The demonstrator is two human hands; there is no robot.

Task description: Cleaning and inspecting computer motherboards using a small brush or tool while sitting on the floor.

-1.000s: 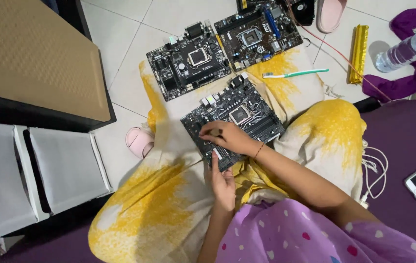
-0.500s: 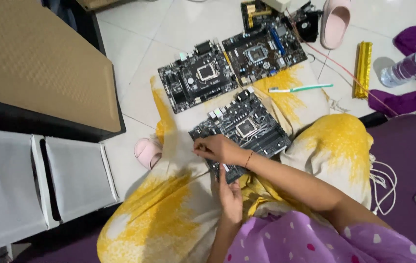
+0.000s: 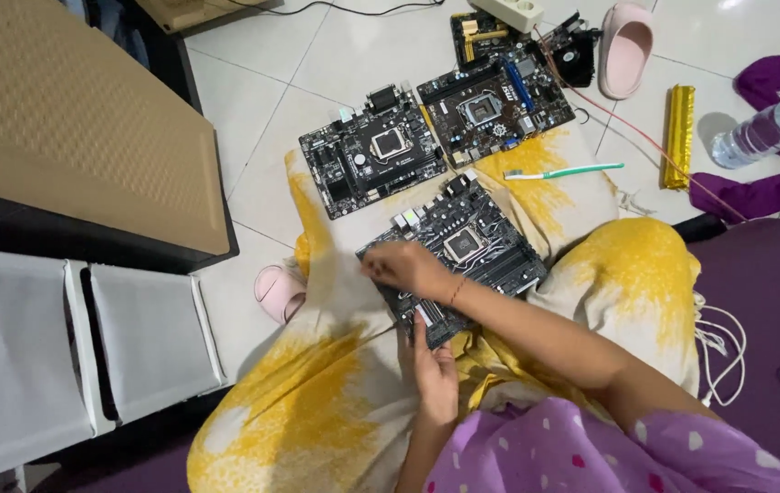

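On the lap, centre frame: motherboard (image 3: 463, 265) lies flat on the yellow-white cloth (image 3: 317, 402). Right hand (image 3: 405, 267) curled over its 9 o'clock edge, fingers together, blurred. Left hand (image 3: 433, 370) grips its 6 o'clock corner. Toothbrush (image 3: 563, 172) at 1 o'clock.

Home floor, slipper (image 3: 625, 46), water bottle (image 3: 773, 128)

A black motherboard (image 3: 463, 251) lies flat on the person's lap, on yellow-and-cream cloth, turned at a slant. Its square silver socket sits near the middle, with pale connectors along the far-left edge. The near-left corner is covered by hands; the rest shows plainly, component side up.
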